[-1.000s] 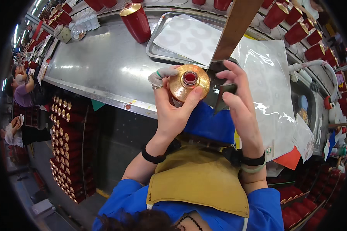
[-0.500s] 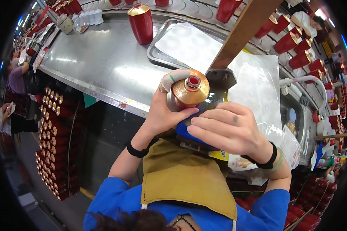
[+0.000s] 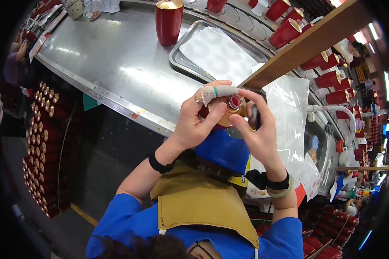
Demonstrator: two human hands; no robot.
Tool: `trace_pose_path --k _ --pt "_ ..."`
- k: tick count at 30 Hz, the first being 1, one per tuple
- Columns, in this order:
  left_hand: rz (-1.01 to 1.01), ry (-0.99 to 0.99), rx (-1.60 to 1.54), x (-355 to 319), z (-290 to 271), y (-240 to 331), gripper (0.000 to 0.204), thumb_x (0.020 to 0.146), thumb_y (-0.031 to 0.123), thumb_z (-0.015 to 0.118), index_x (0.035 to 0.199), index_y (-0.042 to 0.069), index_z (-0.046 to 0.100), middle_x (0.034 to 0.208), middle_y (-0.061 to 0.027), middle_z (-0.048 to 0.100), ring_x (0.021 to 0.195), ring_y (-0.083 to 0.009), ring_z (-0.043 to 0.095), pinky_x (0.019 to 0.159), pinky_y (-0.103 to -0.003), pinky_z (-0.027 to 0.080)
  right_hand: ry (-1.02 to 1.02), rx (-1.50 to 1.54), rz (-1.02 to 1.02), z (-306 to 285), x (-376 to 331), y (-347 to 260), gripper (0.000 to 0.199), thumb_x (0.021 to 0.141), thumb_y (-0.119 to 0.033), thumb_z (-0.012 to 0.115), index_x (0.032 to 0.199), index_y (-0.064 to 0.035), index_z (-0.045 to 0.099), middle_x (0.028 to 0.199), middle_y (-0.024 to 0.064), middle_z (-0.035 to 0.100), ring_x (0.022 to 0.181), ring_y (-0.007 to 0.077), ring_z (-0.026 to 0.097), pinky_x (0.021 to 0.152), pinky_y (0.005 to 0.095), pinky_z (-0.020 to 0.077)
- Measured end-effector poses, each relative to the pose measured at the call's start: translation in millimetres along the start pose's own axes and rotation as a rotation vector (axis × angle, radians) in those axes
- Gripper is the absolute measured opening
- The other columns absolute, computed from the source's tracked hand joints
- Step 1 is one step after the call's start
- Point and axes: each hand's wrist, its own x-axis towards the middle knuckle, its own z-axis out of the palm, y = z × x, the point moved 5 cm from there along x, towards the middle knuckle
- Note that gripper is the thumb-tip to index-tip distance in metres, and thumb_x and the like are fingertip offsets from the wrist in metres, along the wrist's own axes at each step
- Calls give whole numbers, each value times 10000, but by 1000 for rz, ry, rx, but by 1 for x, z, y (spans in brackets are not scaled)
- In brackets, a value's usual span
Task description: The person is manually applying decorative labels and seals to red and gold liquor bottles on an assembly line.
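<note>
Between my two hands is a dark red bottle (image 3: 242,110) with a gold shoulder and a bare threaded neck, its mouth turned up toward me. My left hand (image 3: 203,113) wraps its left side, thumb on the gold shoulder; a white cloth finger cover with a green stripe sits on one finger. My right hand (image 3: 260,126) curls round the right side, thumb against the shoulder and fingers behind. Most of the bottle's body is hidden by the hands. Just below it lies a blue pad (image 3: 224,152), and the lower end of a wooden post (image 3: 298,45) stands behind.
A red bottle with a gold top (image 3: 169,23) stands on the steel table (image 3: 112,64). Beside it is a metal tray (image 3: 177,60) with white sheets. Rows of red bottles (image 3: 285,33) line the back right; a sink (image 3: 328,142) lies at right. Stacked bottles (image 3: 41,146) stand lower left.
My right hand has gone from hovering beside the bottle to gripping its right side. My left thumb has moved up onto the shoulder. The view has shifted slightly.
</note>
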Motion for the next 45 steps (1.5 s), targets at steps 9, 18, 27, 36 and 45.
trace_pose_path --k 9,18,27,36,45 --pt "0 -28 -90 7 -9 1 351 1084 49 505 1383 -51 660 1442 -198 647 1350 -269 608 1152 -399 469 -46 13 8 4 1 17 524 937 -130 826 1408 -16 626 1248 62 702 1145 126 612 1019 274 462" --pt "-69 13 -178 17 -7 -7 362 1101 21 456 1396 -46 654 1216 -126 749 1157 -187 703 1061 -342 541 -23 108 -33 6 3 22 572 927 -164 856 1424 -7 620 1107 -16 632 938 80 495 837 234 414" --pt "29 -134 -58 16 -6 -2 413 1038 97 563 1430 -30 599 1425 -179 630 1304 -251 621 1116 -388 493 -11 156 -29 5 -1 25 585 919 -138 859 1435 -14 614 1179 4 665 985 78 525 854 230 432" --pt "109 -148 35 -4 -7 -15 824 880 305 850 1529 -3 445 1538 -182 444 1411 -317 500 1189 -436 399 6 276 -17 9 -4 29 561 950 58 660 1484 67 487 1429 198 590 1277 256 623 1143 392 486" --pt "409 183 428 -29 17 -2 783 815 250 897 1425 27 458 1379 -208 517 1214 -430 594 1033 -460 498 -126 -190 -435 -3 -18 -10 557 1041 -65 625 1574 -7 473 1259 86 619 959 169 564 889 289 505"
